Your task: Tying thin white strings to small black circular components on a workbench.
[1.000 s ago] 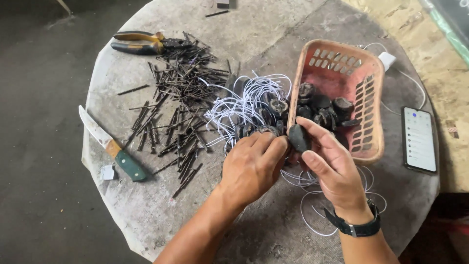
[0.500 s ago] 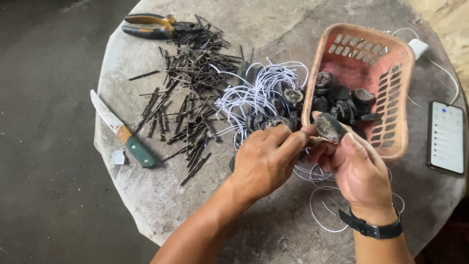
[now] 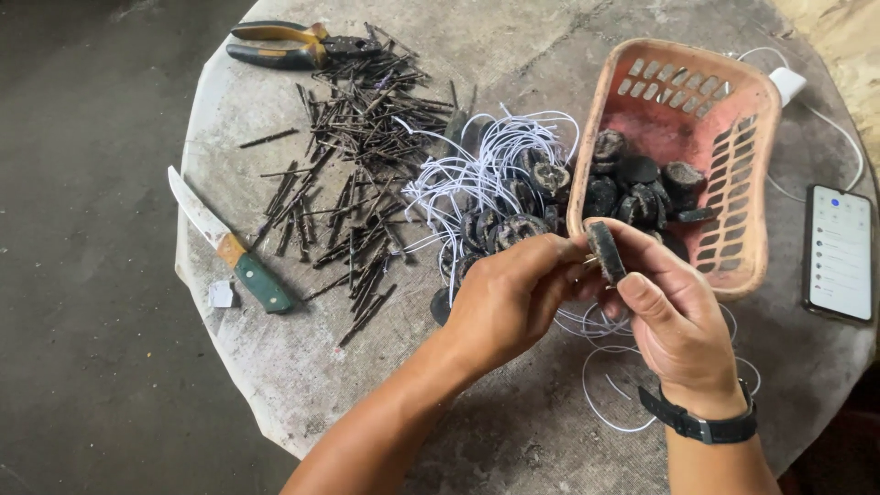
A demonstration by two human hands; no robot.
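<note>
Both hands, left [image 3: 513, 298] and right [image 3: 674, 316], pinch a dark disc [image 3: 606, 252] just beside the basket's rim [image 3: 579, 197].

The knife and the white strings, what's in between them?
In the head view, a pile of dark nails lies between the knife and the white strings.

round table [image 3: 385, 403], nails [image 3: 367, 174], knife [image 3: 234, 247], pliers [image 3: 293, 46], basket [image 3: 742, 229]

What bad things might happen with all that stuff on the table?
1. The knife lies with its bare blade out near the table edge; a bump might knock it off.
2. The phone also sits close to the rim and might slide off.
3. The left hand and right hand pinch a dark disc beside the pile of dark nails; a slip could prick a finger.
</note>
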